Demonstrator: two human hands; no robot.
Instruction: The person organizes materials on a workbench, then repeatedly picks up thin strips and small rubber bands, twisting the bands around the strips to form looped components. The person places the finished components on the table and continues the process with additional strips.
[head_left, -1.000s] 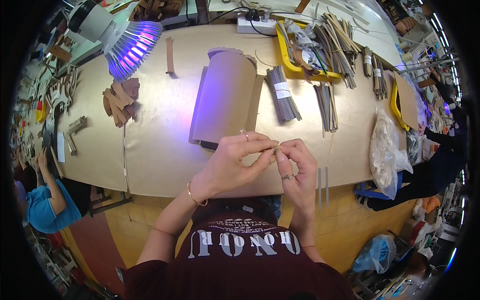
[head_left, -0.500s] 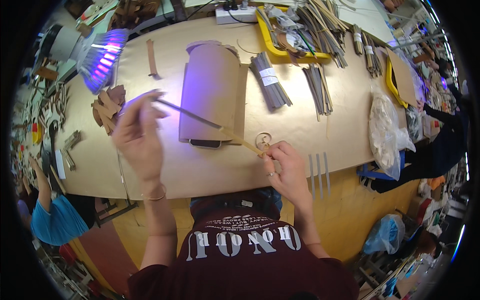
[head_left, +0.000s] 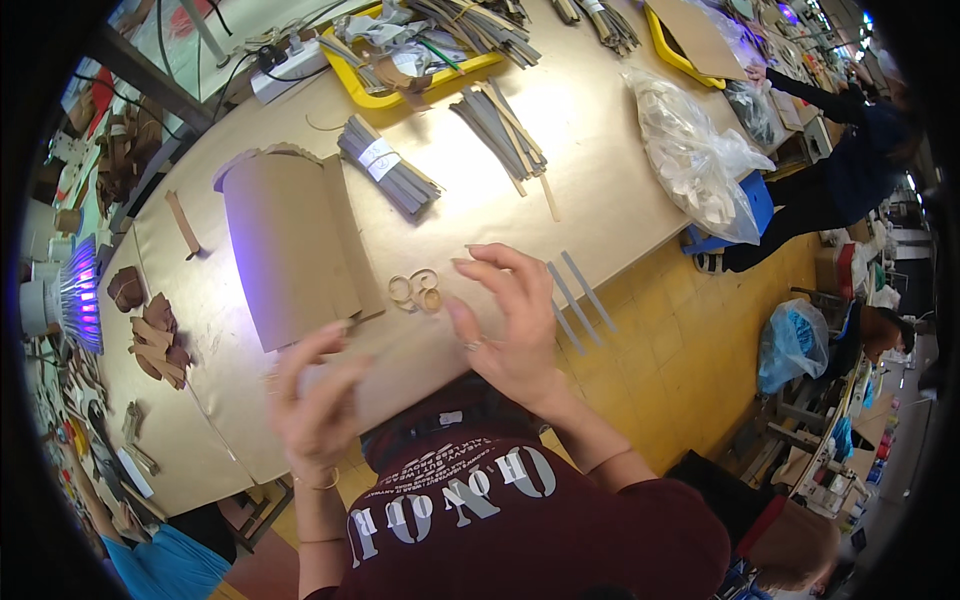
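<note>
My right hand is above the table near its front edge, fingers apart, with nothing seen between them. Just left of it, several thin tan curls of peeled strip lie on the table. My left hand is at the near end of a brown cardboard roll. Motion smears its fingers, and a small dark bit shows at the fingertips; whether it holds the strip I cannot make out. Right of my right hand, narrow grey strips stick out over the table edge.
A banded bundle of grey strips and loose strips lie farther back. Behind them stands a yellow tray. A clear plastic bag sits at the right; brown scraps and a lit lamp are at the left.
My hands have come apart from the strip stretched between them. My right hand has opened, and more tan curls lie on the table. The view has turned toward the right.
</note>
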